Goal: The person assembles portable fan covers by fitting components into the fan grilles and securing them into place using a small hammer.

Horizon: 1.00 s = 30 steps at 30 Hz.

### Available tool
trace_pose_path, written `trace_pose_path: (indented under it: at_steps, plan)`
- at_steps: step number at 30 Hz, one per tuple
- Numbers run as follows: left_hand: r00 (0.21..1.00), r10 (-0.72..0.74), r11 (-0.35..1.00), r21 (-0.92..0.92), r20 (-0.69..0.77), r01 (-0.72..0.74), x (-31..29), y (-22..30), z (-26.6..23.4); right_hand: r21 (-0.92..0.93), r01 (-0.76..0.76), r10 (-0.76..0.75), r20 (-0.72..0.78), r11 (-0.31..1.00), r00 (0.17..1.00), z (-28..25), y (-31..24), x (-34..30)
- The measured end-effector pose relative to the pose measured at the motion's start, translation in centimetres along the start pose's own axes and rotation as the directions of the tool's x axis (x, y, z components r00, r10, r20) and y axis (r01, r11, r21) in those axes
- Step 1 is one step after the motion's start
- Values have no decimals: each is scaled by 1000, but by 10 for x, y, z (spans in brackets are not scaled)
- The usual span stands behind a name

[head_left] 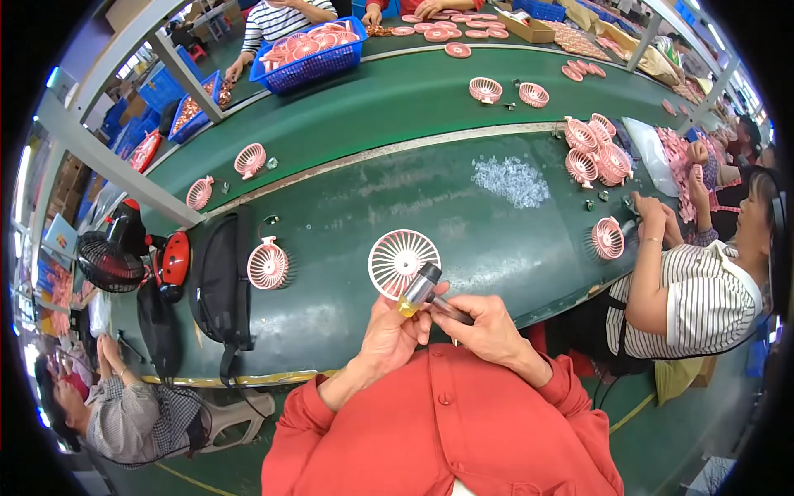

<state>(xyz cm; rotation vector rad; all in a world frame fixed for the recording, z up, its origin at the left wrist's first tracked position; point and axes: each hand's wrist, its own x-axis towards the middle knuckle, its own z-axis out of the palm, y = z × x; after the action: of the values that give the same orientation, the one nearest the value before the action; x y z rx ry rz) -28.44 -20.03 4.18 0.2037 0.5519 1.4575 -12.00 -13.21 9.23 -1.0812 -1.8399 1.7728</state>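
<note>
A round pink fan housing (387, 255) with radial slats is in front of me, partly hidden by a hammer. My left hand (386, 335) is closed at the housing's lower edge, its fingers curled near the hammer head. In my right hand (488, 332) is the handle of the two-faced hammer (421, 288), gripped between thumb and fingers. Its head has a black face, a metal middle and a translucent yellow face, which lies close over my left fingers. The contact beneath the hammer head is hidden.
Left are another fan housing (268, 264), a black bag (222, 281) and a black-and-red desk fan (112, 256). Small clear parts (511, 182) lie beyond. At right, stacked housings (597, 153) stand near a co-worker in stripes (703, 285). A green conveyor belt (364, 124) runs behind.
</note>
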Motion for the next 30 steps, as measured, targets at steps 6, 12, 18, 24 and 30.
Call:
trace_pose_path:
  at_steps: [6, 12, 18, 24, 30]
  plan:
    - [1000, -6, 999, 44, -3, 6, 9, 7, -12, -25, 5, -6, -6, 1000, 1000, 3, -2, 14]
    - [989, -121, 986, 102, -82, 129, 11, 10, -20, -121, -56, 55, -17, 991, 998, -4, 1, 23]
    - [990, -35, 993, 103, -136, 49, 13, 7, -18, -119, -48, 49, 4, 992, 999, -7, 7, 30]
    - [989, 6, 986, 164, -147, 18, 12, 10, -13, -92, -116, 117, 1, 989, 993, -10, 4, 33]
    - [986, 71, 960, 277, -153, -27, 16, 6, -17, -110, -71, 73, 21, 991, 997, -12, 6, 37]
